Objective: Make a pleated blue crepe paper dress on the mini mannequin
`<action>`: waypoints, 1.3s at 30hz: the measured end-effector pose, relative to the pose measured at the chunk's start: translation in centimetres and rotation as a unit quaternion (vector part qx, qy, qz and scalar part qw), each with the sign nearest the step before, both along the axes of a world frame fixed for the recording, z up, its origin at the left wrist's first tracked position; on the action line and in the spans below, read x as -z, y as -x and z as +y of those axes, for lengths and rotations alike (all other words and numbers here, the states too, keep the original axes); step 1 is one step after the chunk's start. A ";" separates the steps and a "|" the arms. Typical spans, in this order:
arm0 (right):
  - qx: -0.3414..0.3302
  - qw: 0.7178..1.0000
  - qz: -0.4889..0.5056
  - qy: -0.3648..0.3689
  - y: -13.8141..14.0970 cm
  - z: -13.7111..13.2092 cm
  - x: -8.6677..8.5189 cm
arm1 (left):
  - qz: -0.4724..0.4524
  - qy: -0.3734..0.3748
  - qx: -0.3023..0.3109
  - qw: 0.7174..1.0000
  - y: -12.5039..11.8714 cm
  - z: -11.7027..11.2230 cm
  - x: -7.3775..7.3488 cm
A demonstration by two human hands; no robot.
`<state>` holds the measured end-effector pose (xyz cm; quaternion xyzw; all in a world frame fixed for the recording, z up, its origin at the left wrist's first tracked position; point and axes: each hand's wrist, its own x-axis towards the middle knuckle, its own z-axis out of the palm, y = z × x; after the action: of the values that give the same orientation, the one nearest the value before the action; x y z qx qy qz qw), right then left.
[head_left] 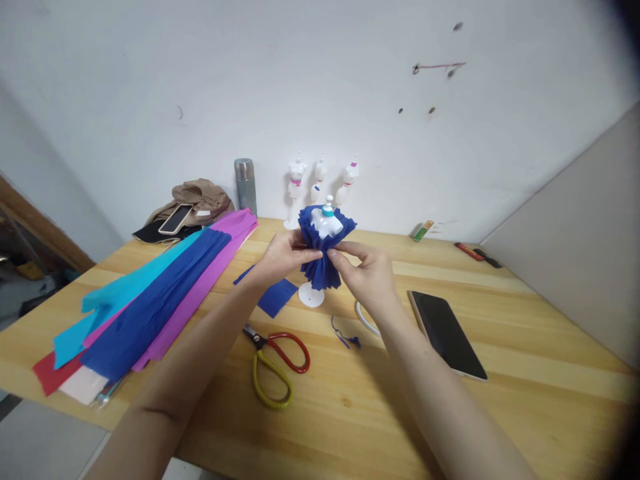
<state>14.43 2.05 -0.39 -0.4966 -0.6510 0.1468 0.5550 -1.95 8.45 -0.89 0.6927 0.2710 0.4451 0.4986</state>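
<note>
A small white mannequin (325, 224) with a teal band at its neck stands upright on a round white base (311, 296). Pleated dark blue crepe paper (324, 270) is wrapped around its body, flaring above and below the waist. My left hand (287, 257) pinches the paper at the waist from the left, thumb in front and other fingers partly hidden behind. From the right, my right hand (367, 270) pinches the same gathered waist between thumb and index finger. Cut blue paper pieces (278, 297) lie left of the base. Scissors (270, 357) with red and yellow handles lie nearer me.
Crepe paper sheets (165, 287) in several colours cover the table's left side. A phone (447, 333) lies right, beside a partly hidden white ring (367, 320). Blue scraps (345, 337) lie in front. Three mannequins (296, 177), a flask (245, 187) and brown cloth (203, 200) are behind.
</note>
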 end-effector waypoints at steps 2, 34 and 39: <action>0.000 1.000 -0.010 -0.007 0.1 -0.1 -0.1 | -0.001 0.000 0.001 1.000 0.1 0.1 0.1; -0.081 0.992 0.092 0.018 1.4 -1.4 -0.7 | -0.056 0.044 0.100 0.992 3.4 0.9 0.1; -0.096 0.992 0.074 -0.026 2.2 -3.0 -1.8 | -0.093 0.076 0.135 0.983 3.9 0.3 -0.1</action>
<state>12.27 -0.92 1.42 -0.4050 -0.6564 0.2185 0.5978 -5.83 8.79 -0.76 0.6386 0.1603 0.4141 0.6285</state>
